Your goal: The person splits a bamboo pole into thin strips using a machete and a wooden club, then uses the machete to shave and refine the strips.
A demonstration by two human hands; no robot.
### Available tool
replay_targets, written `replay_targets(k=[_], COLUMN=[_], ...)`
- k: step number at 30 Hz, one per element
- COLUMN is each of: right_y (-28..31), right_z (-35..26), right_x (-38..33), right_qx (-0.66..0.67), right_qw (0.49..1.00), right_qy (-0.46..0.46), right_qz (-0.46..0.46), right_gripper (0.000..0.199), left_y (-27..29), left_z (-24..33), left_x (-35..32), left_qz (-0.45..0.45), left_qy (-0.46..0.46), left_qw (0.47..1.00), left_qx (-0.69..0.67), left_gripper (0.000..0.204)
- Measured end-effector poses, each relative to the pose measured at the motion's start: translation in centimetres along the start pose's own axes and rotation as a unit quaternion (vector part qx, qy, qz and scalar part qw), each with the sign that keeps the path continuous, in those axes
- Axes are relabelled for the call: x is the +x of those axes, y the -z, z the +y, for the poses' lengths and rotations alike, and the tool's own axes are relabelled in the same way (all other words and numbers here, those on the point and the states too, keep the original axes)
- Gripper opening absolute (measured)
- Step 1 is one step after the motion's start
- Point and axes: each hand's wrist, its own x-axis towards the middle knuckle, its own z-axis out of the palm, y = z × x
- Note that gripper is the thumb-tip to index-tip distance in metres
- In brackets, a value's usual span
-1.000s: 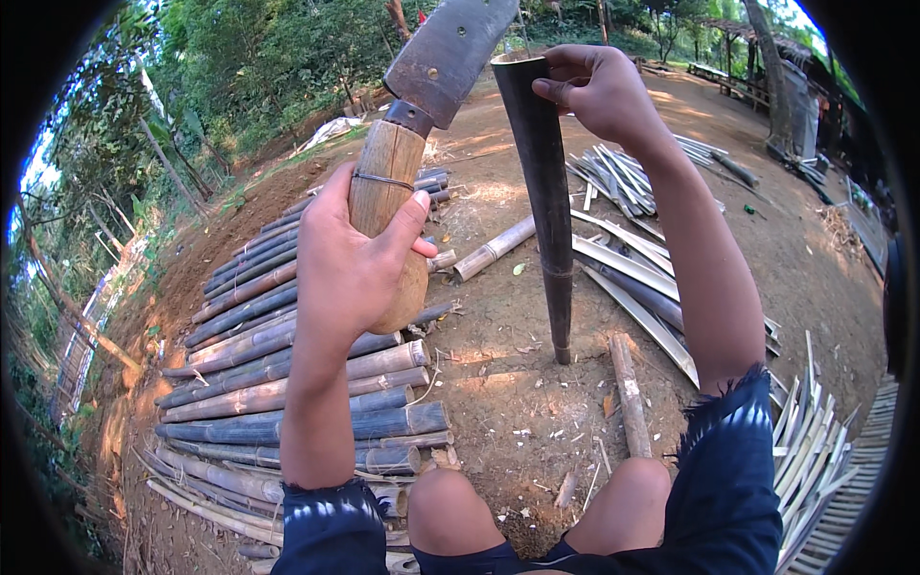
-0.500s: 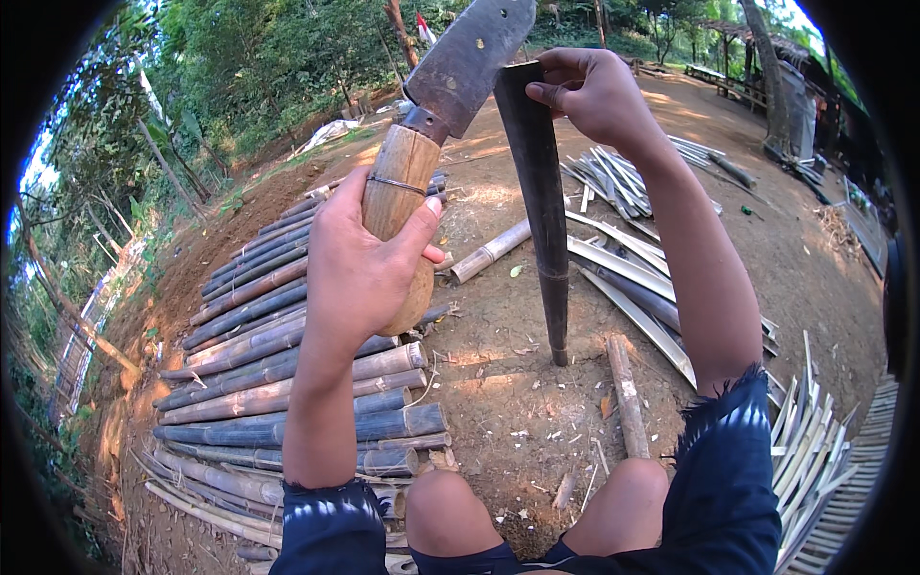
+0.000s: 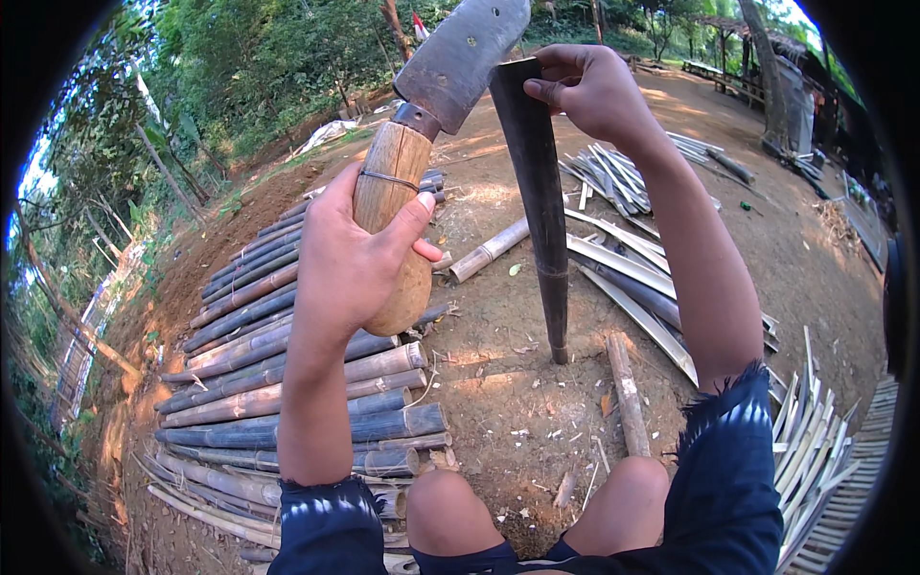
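My left hand is closed around the thick wooden handle of a machete, its wide dark blade raised and slanting up to the right. A wire band rings the handle. To the right, a dark split bamboo piece stands upright, its lower end on the soil. Near its top edge, my right hand pinches it between thumb and fingers. The blade's edge is close beside the bamboo's top; whether they touch I cannot tell.
Rows of cut bamboo poles lie at the left. Pale split strips are heaped beyond the bamboo, with more strips at the lower right. A short bamboo length lies before my right knee. Trees and a shelter stand behind.
My left hand and the machete have shifted slightly left and up. The bamboo's top and my right hand have edged a little left; both grips stay the same.
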Motion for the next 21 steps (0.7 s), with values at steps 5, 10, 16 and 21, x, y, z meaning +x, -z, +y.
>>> replay_targets(k=[5, 10, 16, 21], right_y=[-0.4, -0.5, -0.5, -0.2], right_z=[0.2, 0.3, 0.3, -0.5], right_x=[-0.1, 0.2, 0.1, -1.4], right_qx=[0.016, -0.054, -0.039, -0.031], right_qw=[1.000, 0.998, 0.998, 0.999], right_qy=[-0.002, 0.035, 0.038, 0.028], right_qz=[0.014, 0.022, 0.021, 0.008], right_gripper=[0.039, 0.035, 0.031, 0.047], left_y=[0.3, -0.1, 0.1, 0.7], left_z=[-0.1, 0.1, 0.4, 0.5], left_x=[0.1, 0.1, 0.0, 0.3], left_qz=[-0.007, 0.001, -0.003, -0.005], left_qy=[0.012, -0.002, -0.002, 0.019], left_qw=[1.000, 1.000, 1.000, 0.999], left_qx=[-0.012, 0.010, 0.023, 0.043], left_gripper=[0.031, 0.027, 0.029, 0.030])
